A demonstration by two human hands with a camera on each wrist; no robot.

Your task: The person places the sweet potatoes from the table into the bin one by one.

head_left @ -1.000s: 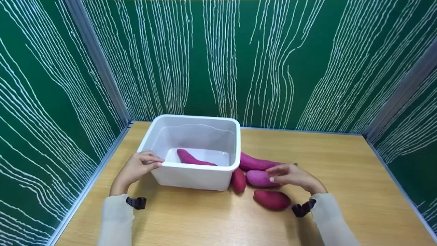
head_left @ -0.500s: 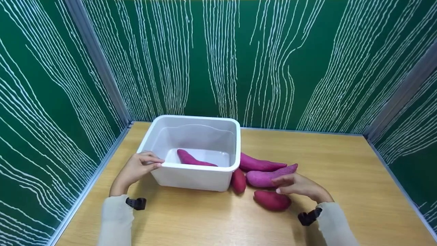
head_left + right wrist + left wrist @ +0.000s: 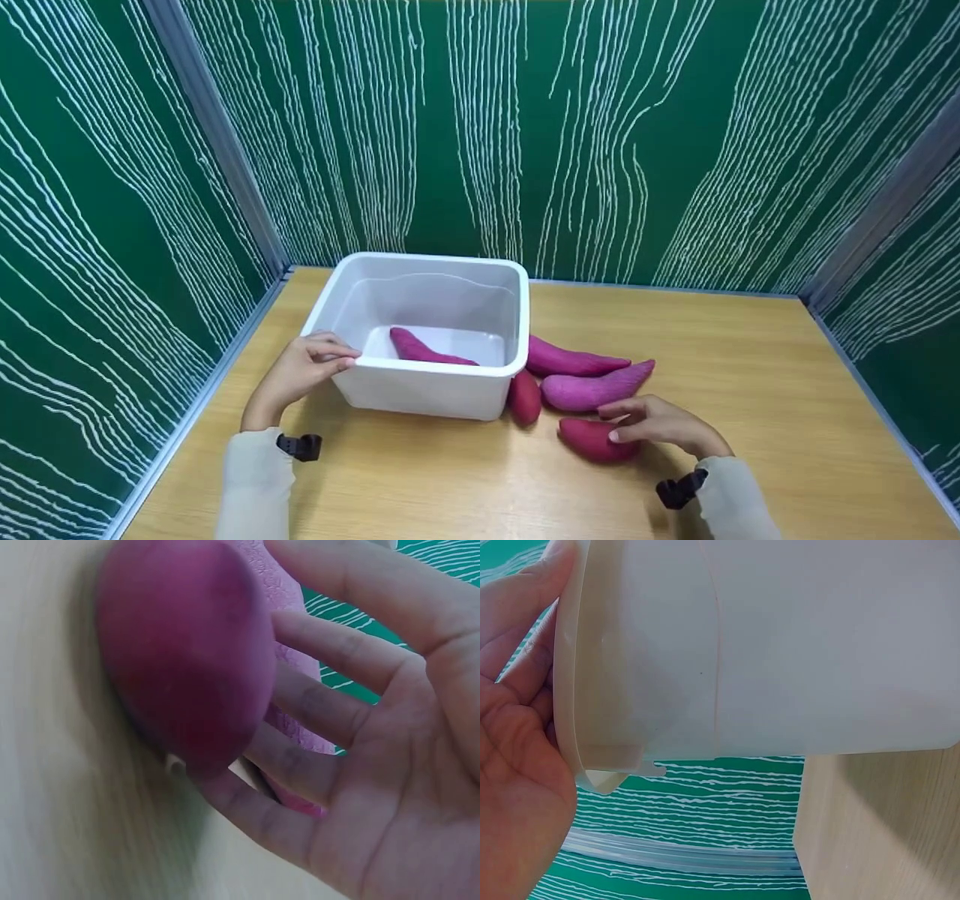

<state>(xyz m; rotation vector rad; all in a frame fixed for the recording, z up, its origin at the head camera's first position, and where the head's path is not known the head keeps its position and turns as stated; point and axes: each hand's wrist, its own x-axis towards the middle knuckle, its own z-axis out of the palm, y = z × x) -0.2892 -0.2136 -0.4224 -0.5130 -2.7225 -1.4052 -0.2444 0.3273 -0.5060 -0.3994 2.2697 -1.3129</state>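
My left hand (image 3: 304,367) pinches the near left corner of the rim of a white plastic bin (image 3: 427,394). In the left wrist view the thumb and fingers lie on either side of that rim (image 3: 568,675). A purple-pink sweet potato (image 3: 424,349) lies inside the bin. My right hand (image 3: 667,427) is spread at the right end of a red sweet potato (image 3: 589,439) on the table. The right wrist view has its fingers (image 3: 330,701) reaching along the far side of this sweet potato (image 3: 187,652), fingertips partly hidden behind it.
A lighter pink sweet potato (image 3: 592,390), a long magenta one (image 3: 574,358) and a small red one (image 3: 525,397) lie close together along the bin's right side. Green walls with white lines (image 3: 487,135) enclose the wooden table (image 3: 750,360).
My right hand has left the lighter pink sweet potato and come down toward me to the red one in front. The left hand and the bin have stayed in place.
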